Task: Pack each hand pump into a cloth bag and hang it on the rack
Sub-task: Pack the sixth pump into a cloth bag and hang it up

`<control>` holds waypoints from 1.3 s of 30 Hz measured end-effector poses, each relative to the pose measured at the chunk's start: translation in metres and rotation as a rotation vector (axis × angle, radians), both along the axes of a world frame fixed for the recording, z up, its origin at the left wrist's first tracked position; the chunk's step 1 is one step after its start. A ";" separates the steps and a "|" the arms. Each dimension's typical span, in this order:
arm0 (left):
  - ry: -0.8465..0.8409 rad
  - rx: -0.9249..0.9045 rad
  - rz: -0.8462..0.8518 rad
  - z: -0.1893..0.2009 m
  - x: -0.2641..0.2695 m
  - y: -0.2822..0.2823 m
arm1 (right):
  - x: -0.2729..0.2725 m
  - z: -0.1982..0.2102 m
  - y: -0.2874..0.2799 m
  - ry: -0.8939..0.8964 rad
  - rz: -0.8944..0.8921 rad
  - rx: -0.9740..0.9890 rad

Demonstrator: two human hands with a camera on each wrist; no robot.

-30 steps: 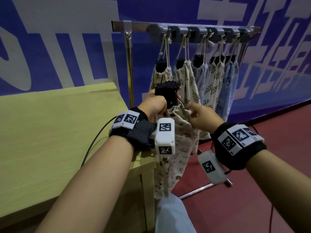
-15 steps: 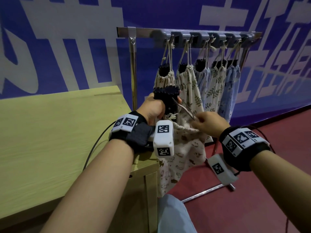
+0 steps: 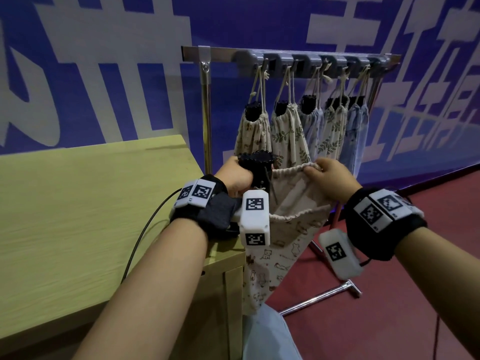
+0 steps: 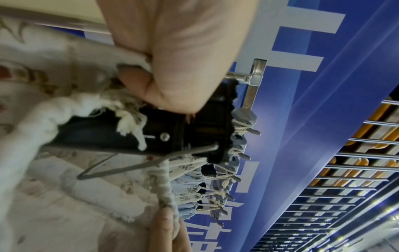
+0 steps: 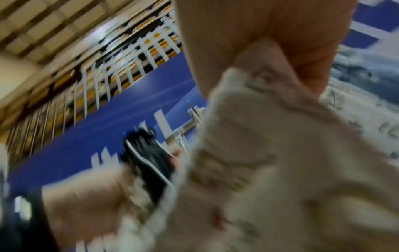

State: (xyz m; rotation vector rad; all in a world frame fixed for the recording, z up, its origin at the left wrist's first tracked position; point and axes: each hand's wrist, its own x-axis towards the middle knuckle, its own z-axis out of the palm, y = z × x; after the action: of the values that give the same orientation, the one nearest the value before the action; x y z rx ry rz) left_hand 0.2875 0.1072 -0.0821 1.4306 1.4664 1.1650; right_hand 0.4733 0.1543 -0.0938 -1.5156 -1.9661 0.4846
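My left hand (image 3: 237, 175) grips a black hand pump (image 3: 257, 168) near its top, together with the left edge of a cream cloth bag (image 3: 280, 245) printed with small animals. The pump's lower part sits inside the bag's mouth, its black head (image 4: 218, 122) sticking out above my fingers. My right hand (image 3: 327, 178) pinches the far rim (image 5: 259, 109) of the bag and holds the mouth stretched wide. The bag hangs down past the table corner. Behind it stands the rack (image 3: 298, 58) with several filled cloth bags (image 3: 288, 133) hanging from its hooks.
A yellow-green wooden table (image 3: 78, 203) lies to my left, a black cable (image 3: 145, 237) running over its edge. The rack's metal post (image 3: 206, 113) rises just beyond the table corner and its foot (image 3: 337, 289) lies on the red floor. A blue and white banner covers the wall.
My right hand has moved right and pulled the bag's rim outward, so the gathered mouth now stands wide. The left hand still holds the pump in the same spot.
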 end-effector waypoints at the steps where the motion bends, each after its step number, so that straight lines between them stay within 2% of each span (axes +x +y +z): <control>1: 0.152 0.005 0.028 -0.001 -0.003 0.002 | -0.002 0.001 0.001 0.073 0.018 -0.052; 3: 0.427 -0.007 0.085 -0.002 -0.010 0.005 | -0.007 0.003 0.001 0.247 0.018 -0.160; 4: 0.490 -0.035 0.125 -0.003 -0.013 0.007 | -0.009 0.004 0.001 0.312 0.008 -0.204; 6: 0.543 -0.090 0.191 -0.003 -0.019 0.008 | -0.011 0.005 0.003 0.347 -0.012 -0.243; 9: 0.583 -0.113 0.239 -0.004 -0.024 0.011 | -0.012 0.006 0.003 0.288 -0.037 -0.223; 12: 0.590 -0.139 0.274 -0.006 -0.025 0.012 | -0.010 0.004 0.004 0.219 -0.084 -0.175; 15: 0.524 -0.124 0.172 -0.003 -0.022 0.009 | -0.006 0.000 0.003 0.207 -0.145 -0.132; 17: 0.442 -0.100 0.064 0.001 -0.016 0.006 | -0.003 -0.003 0.005 0.214 -0.194 -0.101; 21: 0.154 -0.102 -0.017 0.005 -0.006 0.005 | 0.003 -0.002 0.007 0.233 -0.286 -0.059; 22: 0.126 -0.104 -0.028 0.005 -0.005 0.005 | 0.005 -0.001 0.007 0.223 -0.295 -0.059; 26: 0.373 -0.146 -0.095 0.008 -0.005 -0.003 | 0.008 0.001 0.009 0.171 -0.294 -0.034; 28: 0.442 -0.156 -0.084 0.005 -0.008 -0.003 | 0.006 0.002 0.008 0.126 -0.287 -0.017; 31: 0.486 -0.144 -0.047 0.006 -0.008 -0.003 | 0.003 0.002 0.006 0.097 -0.276 -0.036; 35: 0.520 -0.146 -0.029 0.004 -0.009 -0.003 | 0.003 0.004 0.007 0.157 -0.274 -0.070; 39: 0.534 -0.111 0.118 0.000 -0.017 0.003 | 0.014 0.003 0.009 0.200 -0.325 -0.092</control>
State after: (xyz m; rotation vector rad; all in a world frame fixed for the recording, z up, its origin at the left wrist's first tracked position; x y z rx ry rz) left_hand 0.2705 0.1103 -0.0819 1.6731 1.9673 0.7794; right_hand 0.4869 0.1637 -0.0911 -1.7314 -1.5290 0.5668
